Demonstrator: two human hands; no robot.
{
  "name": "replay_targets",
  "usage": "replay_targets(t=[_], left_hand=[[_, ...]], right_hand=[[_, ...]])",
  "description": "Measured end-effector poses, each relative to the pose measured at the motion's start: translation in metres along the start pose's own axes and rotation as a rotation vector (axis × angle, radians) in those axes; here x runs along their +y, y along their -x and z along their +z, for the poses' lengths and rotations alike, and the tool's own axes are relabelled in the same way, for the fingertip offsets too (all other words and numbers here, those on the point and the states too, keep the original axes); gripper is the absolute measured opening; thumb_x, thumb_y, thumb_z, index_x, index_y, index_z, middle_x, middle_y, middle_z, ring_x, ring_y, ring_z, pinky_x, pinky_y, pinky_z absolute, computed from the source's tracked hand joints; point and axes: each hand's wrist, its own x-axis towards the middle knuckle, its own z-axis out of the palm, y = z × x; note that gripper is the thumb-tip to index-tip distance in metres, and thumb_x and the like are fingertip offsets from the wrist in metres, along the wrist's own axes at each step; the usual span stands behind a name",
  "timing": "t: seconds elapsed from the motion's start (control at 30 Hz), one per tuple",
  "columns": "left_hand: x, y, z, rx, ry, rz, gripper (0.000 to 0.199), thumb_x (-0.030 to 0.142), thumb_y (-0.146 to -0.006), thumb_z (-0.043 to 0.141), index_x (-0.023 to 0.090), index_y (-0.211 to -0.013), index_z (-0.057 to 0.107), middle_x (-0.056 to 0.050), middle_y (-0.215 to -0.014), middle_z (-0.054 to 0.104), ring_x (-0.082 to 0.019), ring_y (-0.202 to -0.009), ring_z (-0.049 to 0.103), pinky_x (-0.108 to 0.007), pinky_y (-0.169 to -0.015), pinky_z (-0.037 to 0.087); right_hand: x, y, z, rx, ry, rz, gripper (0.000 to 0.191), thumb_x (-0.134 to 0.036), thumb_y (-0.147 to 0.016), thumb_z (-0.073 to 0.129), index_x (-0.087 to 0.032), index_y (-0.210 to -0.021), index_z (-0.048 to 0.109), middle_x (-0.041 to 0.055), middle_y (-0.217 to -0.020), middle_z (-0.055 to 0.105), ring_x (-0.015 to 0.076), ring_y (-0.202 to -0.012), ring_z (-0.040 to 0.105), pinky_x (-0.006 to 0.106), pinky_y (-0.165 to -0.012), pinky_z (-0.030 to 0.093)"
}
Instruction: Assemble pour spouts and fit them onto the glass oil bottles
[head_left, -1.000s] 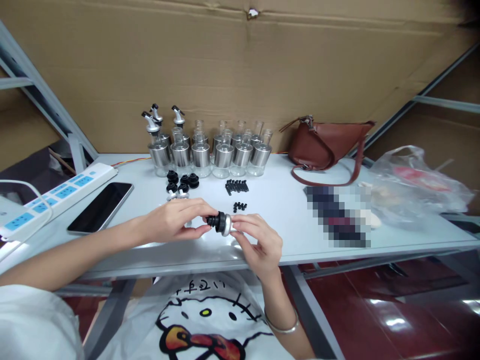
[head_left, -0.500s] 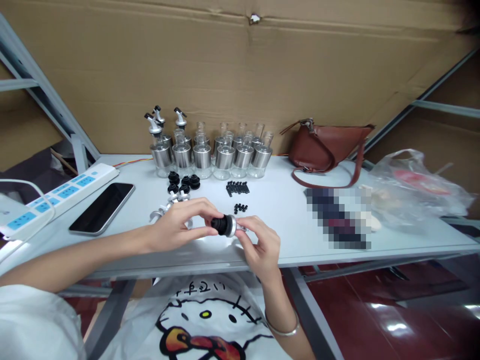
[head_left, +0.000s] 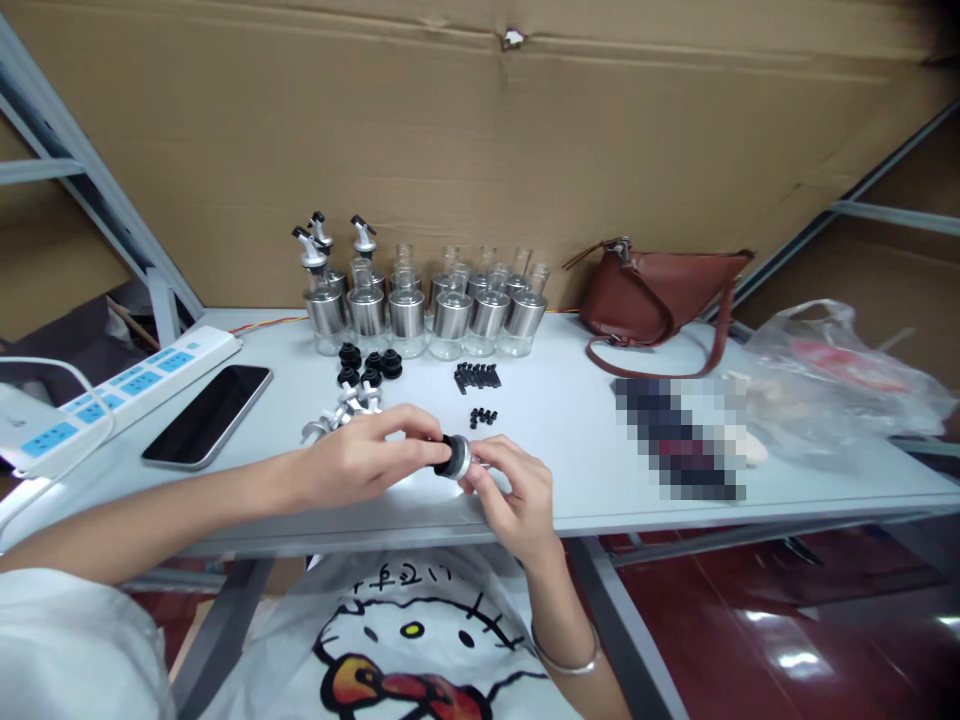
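Head view: left hand and right hand clamped on one stopper

The left reaches in nearly level, fingers closed over the black end; the right angles up from below, thumb and fingertips pinching the silver end. The stopper lies sideways between them, over the near part of the table

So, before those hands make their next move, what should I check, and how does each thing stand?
1. Left hand on the black stopper: ok.
2. Right hand holding the silver spout: ok.
3. Stopper fully seated on the spout: cannot tell, the left hand partly covers it.
4. Bottles standing upright: ok.
5. Pourers on all the bottles: not ok, only three show one.
6. Phone clear of both hands: ok.
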Motion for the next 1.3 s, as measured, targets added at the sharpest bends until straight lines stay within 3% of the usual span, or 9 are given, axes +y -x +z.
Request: replay_targets(t=[0.1, 0.2, 0.27, 0.4, 0.47, 0.6, 0.67, 0.97, 1.3], left_hand=[[-0.002, 0.001, -0.001, -0.009, -0.122, 0.088, 0.021, 0.005, -0.091, 0.048, 0.017, -0.099, 0.064, -0.008, -0.091, 0.067, -0.012, -0.074, 0.064, -0.020, -0.067, 0.053], [0.000, 0.001, -0.002, -0.050, 0.002, -0.038, 0.012, 0.013, -0.091, 0.054, 0.015, -0.099, 0.063, -0.009, -0.088, 0.069, -0.012, -0.069, 0.064, -0.020, -0.061, 0.052], [0.005, 0.000, -0.002, -0.061, 0.163, -0.227, 0.011, 0.020, -0.087, 0.061, 0.014, -0.097, 0.062, -0.007, -0.083, 0.069, -0.011, -0.059, 0.061, -0.020, -0.053, 0.050], [0.022, -0.002, 0.003, -0.084, 0.654, -0.843, 0.020, 0.030, -0.081, 0.069, 0.016, -0.085, 0.055, 0.005, -0.056, 0.057, -0.008, -0.039, 0.051, -0.018, -0.042, 0.041], [0.032, 0.000, 0.012, -0.036, 0.909, -1.015, 0.030, 0.040, -0.082, 0.068, 0.019, -0.083, 0.046, 0.011, -0.047, 0.047, -0.007, -0.034, 0.047, -0.017, -0.039, 0.034], [0.045, 0.013, 0.035, 0.199, 1.057, -0.956, 0.036, 0.049, -0.088, 0.060, 0.021, -0.086, 0.038, 0.008, -0.067, 0.051, -0.005, -0.043, 0.055, -0.018, -0.047, 0.038], [0.046, 0.021, 0.045, 0.236, 1.061, -0.893, 0.034, 0.047, -0.090, 0.060, 0.022, -0.088, 0.037, 0.006, -0.079, 0.049, -0.005, -0.049, 0.058, -0.019, -0.050, 0.041], [0.043, 0.029, 0.051, 0.025, 1.075, -0.936, 0.038, 0.057, -0.090, 0.052, 0.022, -0.091, 0.036, 0.006, -0.070, 0.049, -0.010, -0.055, 0.055, -0.024, -0.058, 0.041], [0.042, 0.028, 0.050, -0.012, 1.088, -0.972, 0.041, 0.057, -0.088, 0.056, 0.021, -0.087, 0.038, 0.006, -0.070, 0.049, -0.008, -0.055, 0.054, -0.023, -0.057, 0.040]], right_hand=[[-0.001, -0.001, 0.000, -0.069, 0.008, 0.015, 0.016, -0.017, -0.093, 0.048, -0.019, -0.085, 0.062, -0.0017, -0.055, 0.063, 0.0135, -0.052, 0.055, 0.028, -0.058, 0.049], [-0.002, -0.004, -0.001, -0.063, 0.036, -0.019, 0.018, -0.021, -0.095, 0.050, -0.019, -0.084, 0.064, 0.0010, -0.062, 0.065, 0.0140, -0.055, 0.056, 0.028, -0.058, 0.048], [-0.001, -0.004, -0.002, -0.054, 0.033, -0.073, 0.017, -0.024, -0.095, 0.051, -0.018, -0.087, 0.065, 0.0027, -0.066, 0.066, 0.0146, -0.057, 0.057, 0.029, -0.058, 0.048], [0.001, -0.004, -0.003, -0.026, 0.046, -0.169, 0.012, -0.021, -0.094, 0.055, -0.019, -0.095, 0.066, 0.0056, -0.075, 0.071, 0.0169, -0.065, 0.062, 0.031, -0.061, 0.048], [0.001, -0.004, -0.002, 0.004, 0.069, -0.189, 0.011, -0.020, -0.092, 0.057, -0.020, -0.096, 0.067, 0.0061, -0.078, 0.071, 0.0175, -0.067, 0.062, 0.032, -0.061, 0.048], [-0.004, -0.006, -0.002, -0.036, 0.019, -0.144, 0.010, -0.015, -0.087, 0.056, -0.019, -0.091, 0.065, 0.0046, -0.072, 0.069, 0.0166, -0.063, 0.060, 0.031, -0.060, 0.048], [-0.006, -0.006, -0.001, -0.063, -0.009, -0.108, 0.012, -0.013, -0.083, 0.053, -0.018, -0.087, 0.063, 0.0040, -0.069, 0.065, 0.0163, -0.061, 0.058, 0.031, -0.060, 0.047], [-0.004, -0.002, 0.002, -0.111, -0.009, -0.073, 0.007, -0.017, -0.073, 0.045, -0.022, -0.069, 0.049, -0.0043, -0.051, 0.044, 0.0125, -0.045, 0.039, 0.029, -0.052, 0.036], [-0.002, -0.001, 0.000, -0.147, 0.004, -0.068, 0.029, -0.018, -0.087, 0.042, -0.023, -0.059, 0.038, -0.0056, -0.047, 0.036, 0.0106, -0.043, 0.035, 0.027, -0.049, 0.031]])
